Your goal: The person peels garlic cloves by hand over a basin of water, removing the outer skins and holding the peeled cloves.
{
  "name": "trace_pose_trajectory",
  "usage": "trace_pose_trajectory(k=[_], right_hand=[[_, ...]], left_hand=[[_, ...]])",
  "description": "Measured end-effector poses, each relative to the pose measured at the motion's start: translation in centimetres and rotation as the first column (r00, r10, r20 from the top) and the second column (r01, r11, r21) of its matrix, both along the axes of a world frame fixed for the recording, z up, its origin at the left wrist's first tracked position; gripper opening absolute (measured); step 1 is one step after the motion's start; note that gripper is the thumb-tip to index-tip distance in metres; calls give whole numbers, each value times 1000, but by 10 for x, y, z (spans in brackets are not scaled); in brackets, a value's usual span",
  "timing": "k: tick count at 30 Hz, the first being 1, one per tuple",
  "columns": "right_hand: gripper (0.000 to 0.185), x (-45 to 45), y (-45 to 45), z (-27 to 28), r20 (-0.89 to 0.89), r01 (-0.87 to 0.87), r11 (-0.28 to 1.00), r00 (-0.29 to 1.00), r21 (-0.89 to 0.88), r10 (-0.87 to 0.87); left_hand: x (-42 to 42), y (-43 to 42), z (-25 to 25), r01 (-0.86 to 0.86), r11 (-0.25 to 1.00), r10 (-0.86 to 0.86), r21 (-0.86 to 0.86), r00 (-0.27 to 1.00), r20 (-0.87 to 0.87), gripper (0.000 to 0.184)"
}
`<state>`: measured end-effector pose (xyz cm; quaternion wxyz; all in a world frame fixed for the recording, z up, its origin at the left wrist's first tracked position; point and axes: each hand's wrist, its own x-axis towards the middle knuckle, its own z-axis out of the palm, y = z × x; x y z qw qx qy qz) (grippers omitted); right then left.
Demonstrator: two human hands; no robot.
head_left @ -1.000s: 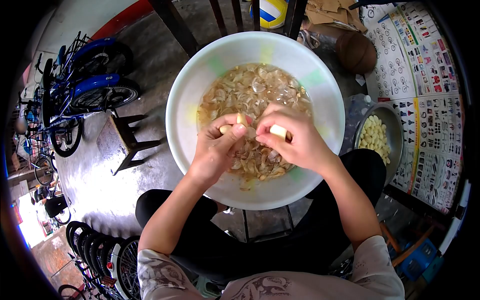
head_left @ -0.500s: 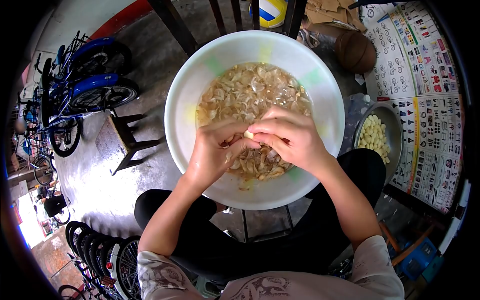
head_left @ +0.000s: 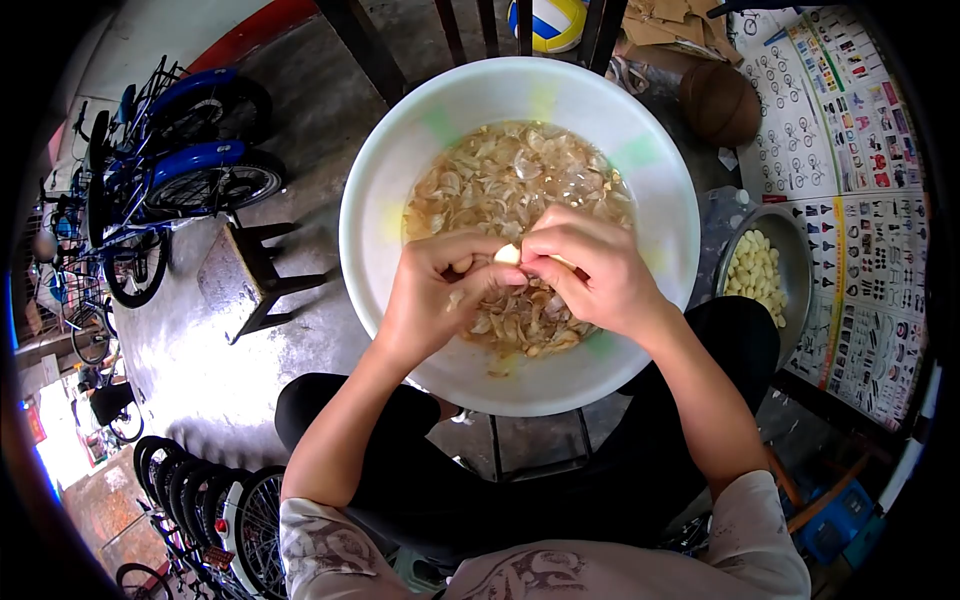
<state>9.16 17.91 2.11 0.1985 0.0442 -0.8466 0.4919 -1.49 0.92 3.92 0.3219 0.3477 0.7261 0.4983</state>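
Over a wide white basin (head_left: 375, 210) my two hands meet, fingertips together. My left hand (head_left: 440, 285) is closed, pinching a pale garlic clove (head_left: 508, 254) between thumb and forefinger. Another clove (head_left: 462, 265) is tucked into its curled fingers. My right hand (head_left: 595, 270) is closed too, its thumb and finger pressed against the pinched clove's right side. A pale bit shows between the right fingers, partly hidden. Beneath the hands, loose brown garlic skins (head_left: 500, 185) float in the basin's water.
At the right, a metal bowl (head_left: 797, 270) holds peeled garlic cloves (head_left: 757, 275) beside a printed poster sheet (head_left: 850, 210). A low wooden stool (head_left: 250, 275) and blue bicycles (head_left: 190, 150) stand left. Behind the basin are a chair, a volleyball (head_left: 550, 22) and a brown ball (head_left: 718, 105).
The pinched clove shows more fully now, sitting higher between the fingertips. My right fingers have drawn slightly back to the right. The whole view has shifted a little.
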Motion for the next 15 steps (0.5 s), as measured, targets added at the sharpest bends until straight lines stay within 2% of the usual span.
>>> trace_pose_trajectory(k=[2,3,5,6,7,9,12,14,15], right_hand=[[10,0,-1,3,20,-3,999,1000,-40,3],[10,0,-1,3,20,-4,999,1000,-40,4],[10,1,-2,3,74,-55,997,996,-58,60],[10,1,-2,2,74,-56,997,995,-59,60],[10,1,-3,0,100,-84,995,991,-48,89],[10,2,-4,-2,127,-112,993,985,-40,116],[12,0,-7,-2,121,-86,994,988,-60,93],[12,-3,-8,-1,133,70,987,990,-142,-51],[12,-3,-6,-3,133,72,987,990,-141,-53]], left_hand=[[3,-2,-10,-168,984,139,64,936,323,15],[3,-3,-14,-169,984,141,63,936,323,15],[1,-3,-19,-324,944,205,60,722,661,15],[4,1,-16,-374,925,219,57,652,726,23],[3,1,-17,-374,925,219,57,652,726,23],[1,3,-21,-476,879,190,31,409,893,29],[-1,5,-20,-462,887,192,17,400,896,34],[1,7,-14,-441,898,195,14,425,884,33],[3,7,-12,-420,908,198,9,448,872,32]])
